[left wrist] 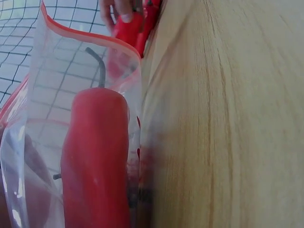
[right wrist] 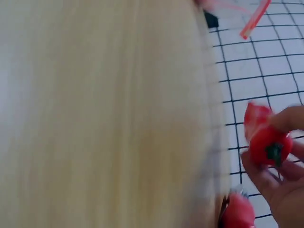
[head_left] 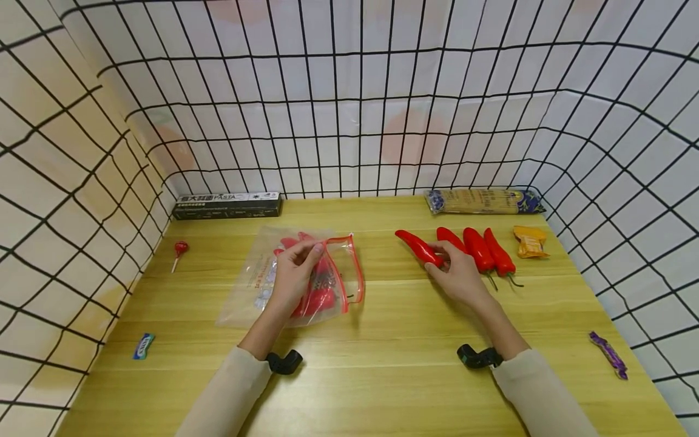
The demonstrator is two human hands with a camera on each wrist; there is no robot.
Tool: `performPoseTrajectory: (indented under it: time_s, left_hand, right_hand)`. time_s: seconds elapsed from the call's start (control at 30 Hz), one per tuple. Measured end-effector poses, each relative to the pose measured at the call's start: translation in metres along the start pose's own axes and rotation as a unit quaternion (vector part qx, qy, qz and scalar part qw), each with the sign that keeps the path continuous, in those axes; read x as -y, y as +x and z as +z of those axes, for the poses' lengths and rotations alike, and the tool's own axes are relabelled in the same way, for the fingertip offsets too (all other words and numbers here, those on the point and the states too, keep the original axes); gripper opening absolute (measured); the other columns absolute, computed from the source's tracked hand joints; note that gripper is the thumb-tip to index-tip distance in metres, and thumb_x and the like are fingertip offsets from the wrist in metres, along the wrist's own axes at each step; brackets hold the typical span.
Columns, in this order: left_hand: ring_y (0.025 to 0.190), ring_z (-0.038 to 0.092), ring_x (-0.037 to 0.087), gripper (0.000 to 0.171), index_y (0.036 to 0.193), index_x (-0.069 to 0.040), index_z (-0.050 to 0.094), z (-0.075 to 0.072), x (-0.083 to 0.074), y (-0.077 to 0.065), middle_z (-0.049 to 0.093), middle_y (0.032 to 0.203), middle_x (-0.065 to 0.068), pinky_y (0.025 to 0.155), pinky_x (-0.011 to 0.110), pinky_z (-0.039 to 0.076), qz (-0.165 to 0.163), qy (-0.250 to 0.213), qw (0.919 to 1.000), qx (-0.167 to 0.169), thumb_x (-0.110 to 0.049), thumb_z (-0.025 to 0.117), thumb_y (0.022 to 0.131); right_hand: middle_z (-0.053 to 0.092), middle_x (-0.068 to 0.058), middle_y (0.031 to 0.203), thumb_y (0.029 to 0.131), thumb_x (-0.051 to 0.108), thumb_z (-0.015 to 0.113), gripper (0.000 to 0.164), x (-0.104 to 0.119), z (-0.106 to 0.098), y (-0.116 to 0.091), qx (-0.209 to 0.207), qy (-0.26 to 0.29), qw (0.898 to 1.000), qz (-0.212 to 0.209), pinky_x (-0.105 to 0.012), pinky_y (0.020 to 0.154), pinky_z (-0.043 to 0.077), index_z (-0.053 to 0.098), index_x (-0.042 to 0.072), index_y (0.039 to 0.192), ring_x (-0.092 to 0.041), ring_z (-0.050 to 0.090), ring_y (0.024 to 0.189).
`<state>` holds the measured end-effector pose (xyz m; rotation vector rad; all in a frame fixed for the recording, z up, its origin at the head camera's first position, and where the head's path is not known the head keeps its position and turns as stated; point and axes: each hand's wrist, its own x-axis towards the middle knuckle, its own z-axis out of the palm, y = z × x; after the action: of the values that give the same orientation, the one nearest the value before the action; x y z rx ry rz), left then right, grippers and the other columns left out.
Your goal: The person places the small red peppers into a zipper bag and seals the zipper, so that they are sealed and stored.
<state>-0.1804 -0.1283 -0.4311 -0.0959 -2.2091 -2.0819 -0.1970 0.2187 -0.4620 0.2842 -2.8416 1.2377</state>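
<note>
My left hand (head_left: 292, 276) pinches the upper edge of a clear zip bag (head_left: 240, 303) lying on the table, its red-trimmed mouth gaping to the right. Several red chili peppers (head_left: 319, 300) are inside; the left wrist view shows one pepper (left wrist: 97, 156) close up, stem toward the opening. My right hand (head_left: 459, 276) grips another red chili pepper (head_left: 417, 246) by its stem end, tip pointing up and left. In the right wrist view this held pepper (right wrist: 270, 145) sits between thumb and fingers. Three more peppers (head_left: 477, 249) lie just beyond that hand, one partly hidden.
Along the back stand a black pasta box (head_left: 226, 206) and a noodle packet (head_left: 486, 201). A lollipop (head_left: 180, 249) and blue candy (head_left: 144, 346) lie left; an orange packet (head_left: 530, 241) and purple candy (head_left: 608, 355) lie right. Black wire grid (head_left: 360, 97) encloses the table.
</note>
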Motion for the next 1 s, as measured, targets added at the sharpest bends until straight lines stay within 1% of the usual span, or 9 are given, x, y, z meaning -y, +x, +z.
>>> performPoseTrajectory:
  time_s: [0.13,0.23,0.3,0.47,0.57,0.73,0.8,0.87,1.0]
  left_hand:
    - [0.074,0.051,0.010,0.027,0.110,-0.007,0.072,-0.001,0.003,0.002,0.068,0.090,-0.001,0.060,0.019,0.043,0.003,0.000,1.0000,0.001,-0.028,0.066,0.093]
    - [0.076,0.053,0.010,0.028,0.111,-0.007,0.071,-0.001,0.012,0.006,0.069,0.091,-0.002,0.061,0.018,0.045,0.006,-0.002,1.0000,0.000,-0.029,0.066,0.093]
    - [0.078,0.055,0.010,0.029,0.111,-0.008,0.071,-0.002,0.018,0.009,0.070,0.093,-0.003,0.064,0.018,0.047,0.010,0.000,0.9999,-0.001,-0.030,0.066,0.093]
    - [0.086,0.060,0.014,0.033,0.110,-0.013,0.072,-0.002,0.020,0.009,0.071,0.099,0.000,0.074,0.019,0.053,0.035,0.013,0.9993,-0.006,-0.038,0.066,0.091]
    - [0.090,0.063,0.025,0.031,0.109,-0.016,0.072,-0.001,0.019,0.008,0.071,0.100,0.003,0.074,0.021,0.054,0.049,0.010,0.9987,-0.012,-0.040,0.067,0.090]
    - [0.096,0.062,0.041,0.025,0.109,-0.008,0.071,0.002,-0.002,-0.001,0.072,0.099,0.007,0.076,0.028,0.056,0.045,0.012,0.9988,-0.017,-0.026,0.066,0.093]
    - [0.096,0.063,0.039,0.023,0.110,-0.005,0.071,0.004,-0.011,-0.005,0.072,0.100,0.009,0.078,0.028,0.056,0.043,0.021,0.9987,-0.019,-0.020,0.065,0.094]
    - [0.095,0.065,0.035,0.023,0.110,-0.005,0.071,0.004,-0.013,-0.006,0.073,0.101,0.009,0.078,0.024,0.055,0.049,0.028,0.9981,-0.023,-0.020,0.065,0.094]
    - [0.091,0.066,0.024,0.023,0.109,-0.008,0.072,0.005,-0.003,-0.002,0.073,0.102,0.009,0.076,0.020,0.054,0.049,0.041,0.9973,-0.036,-0.023,0.065,0.094]
  right_hand:
    - [0.059,-0.013,0.132,0.094,0.026,0.066,0.044,0.011,0.001,-0.001,0.021,0.092,0.996,-0.007,-0.042,0.088,0.055,0.053,0.016,0.134,-0.029,0.064,0.109]
    - [0.056,-0.013,0.133,0.094,0.027,0.066,0.043,0.024,0.004,-0.002,0.060,0.180,0.982,-0.004,-0.042,0.087,0.056,0.054,0.016,0.133,-0.034,0.065,0.107]
    - [0.053,-0.012,0.134,0.094,0.026,0.065,0.040,0.033,0.008,-0.003,0.082,0.215,0.973,-0.006,-0.045,0.087,0.056,0.055,0.016,0.132,-0.038,0.065,0.107]
    - [0.054,-0.009,0.131,0.096,0.019,0.063,0.032,0.054,0.027,-0.004,0.093,0.208,0.973,-0.021,-0.049,0.087,0.054,0.060,0.020,0.128,-0.033,0.066,0.102]
    - [0.056,-0.010,0.126,0.094,0.016,0.064,0.031,0.064,0.040,-0.002,0.091,0.216,0.972,-0.011,-0.046,0.087,0.056,0.059,0.016,0.125,-0.028,0.067,0.103]
    - [0.061,-0.015,0.119,0.094,0.018,0.066,0.032,0.078,0.061,0.005,0.088,0.259,0.962,0.002,-0.048,0.083,0.057,0.055,0.009,0.123,-0.035,0.069,0.096]
    - [0.063,-0.015,0.118,0.094,0.019,0.065,0.033,0.085,0.067,0.006,0.091,0.270,0.959,0.005,-0.053,0.082,0.056,0.054,0.008,0.123,-0.038,0.067,0.097]
    - [0.065,-0.016,0.118,0.095,0.021,0.065,0.033,0.092,0.070,0.006,0.092,0.274,0.957,0.009,-0.055,0.082,0.055,0.054,0.006,0.123,-0.038,0.066,0.099]
    - [0.066,-0.015,0.117,0.094,0.022,0.065,0.034,0.105,0.076,0.006,0.081,0.264,0.961,0.016,-0.052,0.086,0.054,0.057,0.004,0.121,-0.033,0.065,0.102]
